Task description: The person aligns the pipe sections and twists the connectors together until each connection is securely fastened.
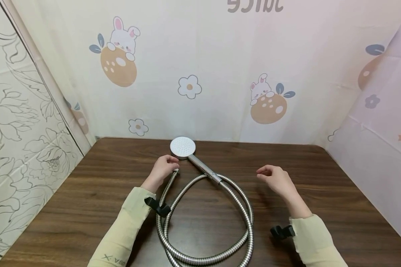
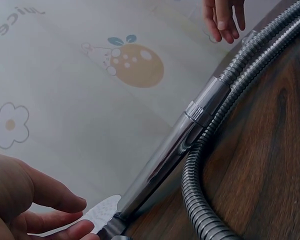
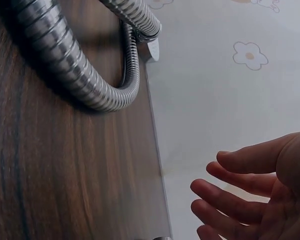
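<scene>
A shower head [image 1: 182,147] with a white round face and a chrome handle [image 1: 202,167] lies at the far middle of the table. Its ribbed metal hose [image 1: 248,222] coils toward the near edge, and the free end [image 1: 176,171] lies just by my left hand [image 1: 163,170]. In the left wrist view, the left fingers [image 2: 55,195] are loosely bent beside the shower head, with nothing seen between them; contact is unclear. Off to the right of the coil, my right hand [image 1: 276,180] hovers over the table with relaxed fingers [image 3: 225,200] and holds nothing.
The dark wood-grain table [image 1: 97,178] has rounded far corners. A patterned curtain [image 1: 220,111] hangs right behind its back edge, and further printed cloth stands at the left and right. Each wrist wears a black strap mount [image 1: 157,207].
</scene>
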Available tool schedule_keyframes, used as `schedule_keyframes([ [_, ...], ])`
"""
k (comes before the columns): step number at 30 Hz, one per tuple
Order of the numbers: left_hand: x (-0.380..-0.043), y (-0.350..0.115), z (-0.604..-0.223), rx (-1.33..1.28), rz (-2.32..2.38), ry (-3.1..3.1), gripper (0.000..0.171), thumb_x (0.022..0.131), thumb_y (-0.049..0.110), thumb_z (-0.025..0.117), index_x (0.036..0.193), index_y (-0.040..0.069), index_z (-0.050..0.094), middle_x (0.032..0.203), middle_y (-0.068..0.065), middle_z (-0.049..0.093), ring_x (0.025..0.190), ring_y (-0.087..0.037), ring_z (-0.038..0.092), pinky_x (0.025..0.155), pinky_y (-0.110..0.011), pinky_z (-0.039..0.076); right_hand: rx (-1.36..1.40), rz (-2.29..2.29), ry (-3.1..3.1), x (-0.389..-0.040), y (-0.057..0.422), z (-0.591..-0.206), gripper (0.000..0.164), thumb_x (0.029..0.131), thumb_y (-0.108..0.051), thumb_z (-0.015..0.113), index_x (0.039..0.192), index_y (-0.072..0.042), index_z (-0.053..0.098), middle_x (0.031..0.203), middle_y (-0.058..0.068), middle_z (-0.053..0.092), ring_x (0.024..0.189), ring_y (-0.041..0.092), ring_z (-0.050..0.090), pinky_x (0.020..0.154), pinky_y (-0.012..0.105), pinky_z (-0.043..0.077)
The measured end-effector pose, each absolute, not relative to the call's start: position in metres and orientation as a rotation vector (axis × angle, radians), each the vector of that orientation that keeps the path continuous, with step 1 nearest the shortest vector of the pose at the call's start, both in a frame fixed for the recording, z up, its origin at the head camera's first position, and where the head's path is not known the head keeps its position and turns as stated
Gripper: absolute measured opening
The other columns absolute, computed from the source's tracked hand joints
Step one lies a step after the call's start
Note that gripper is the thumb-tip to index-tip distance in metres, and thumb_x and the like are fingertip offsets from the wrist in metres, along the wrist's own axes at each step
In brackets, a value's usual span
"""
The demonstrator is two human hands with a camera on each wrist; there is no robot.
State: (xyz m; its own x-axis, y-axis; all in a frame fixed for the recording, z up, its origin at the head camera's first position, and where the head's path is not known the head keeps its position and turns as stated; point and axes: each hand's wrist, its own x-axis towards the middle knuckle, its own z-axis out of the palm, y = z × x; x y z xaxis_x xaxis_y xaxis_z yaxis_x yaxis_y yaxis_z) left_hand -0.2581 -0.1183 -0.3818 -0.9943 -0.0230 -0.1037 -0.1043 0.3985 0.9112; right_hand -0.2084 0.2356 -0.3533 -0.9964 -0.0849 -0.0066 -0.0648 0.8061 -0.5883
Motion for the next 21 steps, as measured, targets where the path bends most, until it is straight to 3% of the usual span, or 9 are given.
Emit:
schedule_keyframes([
  [8, -0.258, -0.121, -0.384, -0.183, 1.659, 2.539, 0.030, 0.084, 0.007, 0.057, 0.113, -0.003, 0.056, 0.107, -0.015, 0.056, 0.089, -0.023, 0.055, 0.076, -0.034, 0.049, -0.095, -0.965, 2.963, -0.207, 0.242, -0.353, 0.033, 0.090, -0.025, 0.056, 0.113, -0.002, 0.058, 0.105, 0.020, 0.061, 0.089, 0.030, 0.058, 0.068, 0.039, 0.047],
  [13, -0.257, -0.122, -0.387, -0.220, 1.650, 2.518, 0.031, 0.083, 0.006, 0.058, 0.113, -0.003, 0.056, 0.109, -0.016, 0.056, 0.087, -0.022, 0.054, 0.071, -0.031, 0.050, -0.065, -0.973, 2.959, -0.209, 0.247, -0.355, 0.036, 0.091, -0.025, 0.054, 0.117, 0.000, 0.055, 0.109, 0.022, 0.060, 0.096, 0.036, 0.055, 0.074, 0.044, 0.046],
  [21, -0.258, -0.123, -0.392, -0.277, 1.651, 2.489, 0.031, 0.083, 0.006, 0.061, 0.111, -0.005, 0.055, 0.112, -0.019, 0.054, 0.089, -0.022, 0.054, 0.074, -0.031, 0.051, 0.018, -1.165, 2.881, -0.212, 0.255, -0.357, 0.039, 0.097, -0.020, 0.038, 0.126, 0.005, 0.044, 0.119, 0.028, 0.051, 0.104, 0.038, 0.053, 0.081, 0.046, 0.047],
])
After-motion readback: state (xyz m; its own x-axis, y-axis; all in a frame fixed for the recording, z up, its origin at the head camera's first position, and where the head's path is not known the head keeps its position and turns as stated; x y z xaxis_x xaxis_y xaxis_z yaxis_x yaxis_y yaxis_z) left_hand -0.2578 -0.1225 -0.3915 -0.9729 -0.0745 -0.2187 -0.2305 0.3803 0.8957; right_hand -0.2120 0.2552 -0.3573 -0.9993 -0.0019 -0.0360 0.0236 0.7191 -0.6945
